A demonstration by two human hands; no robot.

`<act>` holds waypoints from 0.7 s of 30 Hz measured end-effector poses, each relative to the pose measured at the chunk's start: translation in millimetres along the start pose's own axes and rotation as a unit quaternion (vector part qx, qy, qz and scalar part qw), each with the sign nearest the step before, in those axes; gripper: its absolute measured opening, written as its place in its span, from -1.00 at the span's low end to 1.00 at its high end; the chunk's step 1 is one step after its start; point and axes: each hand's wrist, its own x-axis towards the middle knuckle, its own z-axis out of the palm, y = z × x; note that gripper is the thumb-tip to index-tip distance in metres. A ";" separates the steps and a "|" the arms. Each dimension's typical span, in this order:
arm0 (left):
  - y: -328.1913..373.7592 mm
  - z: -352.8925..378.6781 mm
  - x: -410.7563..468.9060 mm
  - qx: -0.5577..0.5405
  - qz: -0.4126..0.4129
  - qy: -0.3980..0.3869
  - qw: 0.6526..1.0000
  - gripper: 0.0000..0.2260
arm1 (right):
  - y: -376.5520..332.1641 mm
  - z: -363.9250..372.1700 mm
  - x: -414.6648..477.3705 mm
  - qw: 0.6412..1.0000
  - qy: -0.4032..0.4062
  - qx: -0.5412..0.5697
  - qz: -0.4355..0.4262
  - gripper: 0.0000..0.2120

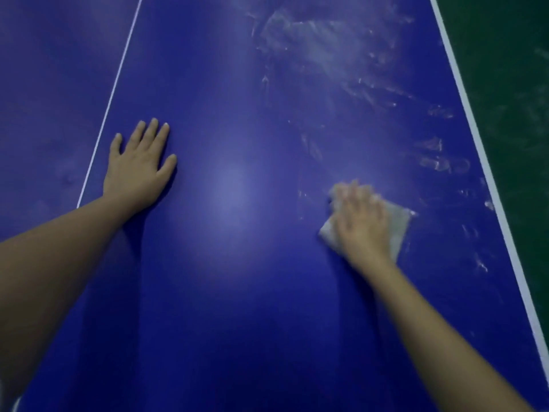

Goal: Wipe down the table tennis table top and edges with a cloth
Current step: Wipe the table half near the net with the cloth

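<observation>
A blue table tennis table top [237, 84] fills the view. My right hand [361, 220] presses flat on a grey-white cloth [398, 230] at the right of the top, and it is blurred. Corners of the cloth stick out on both sides of the hand. My left hand [139, 168] lies flat on the table with its fingers spread, just right of the thin white centre line [114, 81]. White streaks and smears [320, 46] cover the surface beyond and to the right of the cloth.
The white side line [487, 173] marks the table's right edge, running from top to lower right. Beyond it lies a dark green floor [523, 99]. A light glare [231, 185] sits on the top between my hands.
</observation>
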 end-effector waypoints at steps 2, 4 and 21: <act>0.2 -0.4 -0.5 0.002 -0.007 -0.002 1.000 -0.50 | -43.5 9.0 -42.0 0.978 0.001 -0.028 -0.205 -0.49; -0.8 -0.3 -0.8 0.002 -0.014 0.000 1.000 -0.50 | -70.0 14.0 -81.8 0.915 -0.038 0.005 -0.402 -0.47; -1.3 -2.8 -2.2 0.010 -0.031 -0.008 0.999 -0.40 | -68.3 -13.6 127.6 0.877 0.002 0.000 -0.481 -0.48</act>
